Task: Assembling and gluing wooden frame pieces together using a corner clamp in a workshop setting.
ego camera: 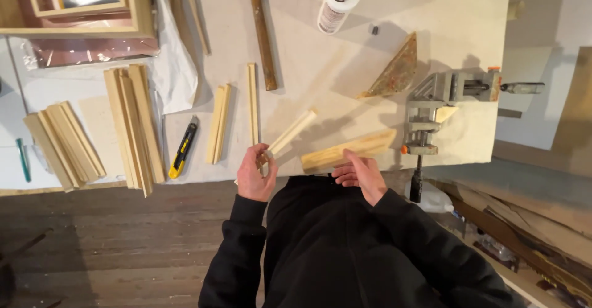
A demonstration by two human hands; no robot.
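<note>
Left hand [256, 173] pinches a pale wood strip [292, 132]; right hand [361, 173] rests loosely open, empty.

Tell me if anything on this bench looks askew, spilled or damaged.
Nothing looks spilled or broken. The glue bottle lies on its side, apparently capped. The triangular wooden block is stained and blotchy. The left hand holds a short moulding strip at an angle.

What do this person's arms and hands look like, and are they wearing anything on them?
Both arms are covered by long black sleeves of a soft, hooded-style top, ending in snug ribbed cuffs at the wrists. The left hand and right hand are bare: no gloves, and no rings, watch or bracelets that can be made out. No markings show on the sleeves.
</note>
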